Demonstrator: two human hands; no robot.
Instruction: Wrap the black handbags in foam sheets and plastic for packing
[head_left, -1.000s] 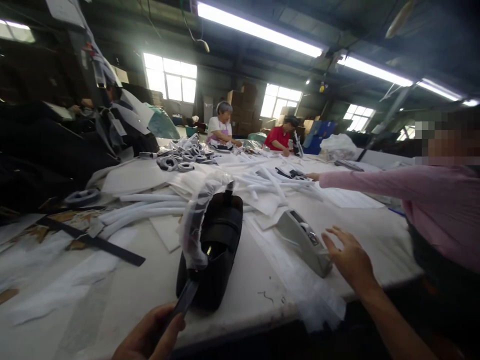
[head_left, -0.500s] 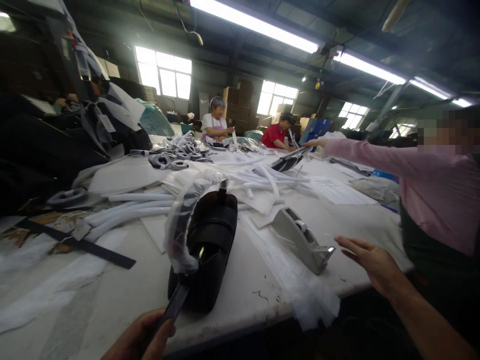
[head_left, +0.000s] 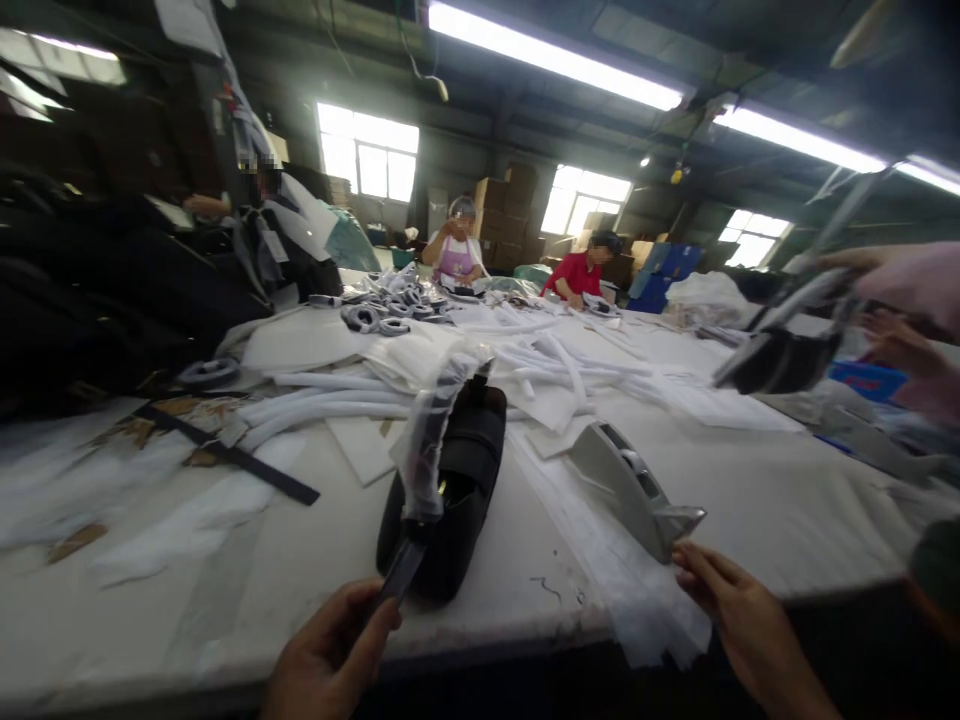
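Note:
A small black bag [head_left: 480, 450] lies on the white-covered table, with some brass-coloured zip showing. Its curved handle [head_left: 431, 440] is wrapped in clear, wrinkled plastic. Near the table's front edge, my left hand [head_left: 337, 640] pinches the dark strap end [head_left: 405, 570] at the handle's lower end. To the right of the bag stands a grey tape dispenser [head_left: 626, 480]. My right hand [head_left: 739, 610] is at its front, just under the cutting edge, thumb and fingers pressed together. Whatever lies between those fingertips is too small to make out.
White foam tubes [head_left: 337, 400] and grey rolled pieces [head_left: 367, 318] lie across the table [head_left: 315, 590]. A dark flat strip [head_left: 232, 460] is at left. Thin white sheeting [head_left: 652, 610] hangs over the front edge. At right, a co-worker's hands [head_left: 900, 340] hold a dark bag [head_left: 787, 350].
My right hand has come in to the dispenser's front, its fingers now closed together. My left hand still grips the strap end. The co-worker at right has drawn the dark bag across to their side.

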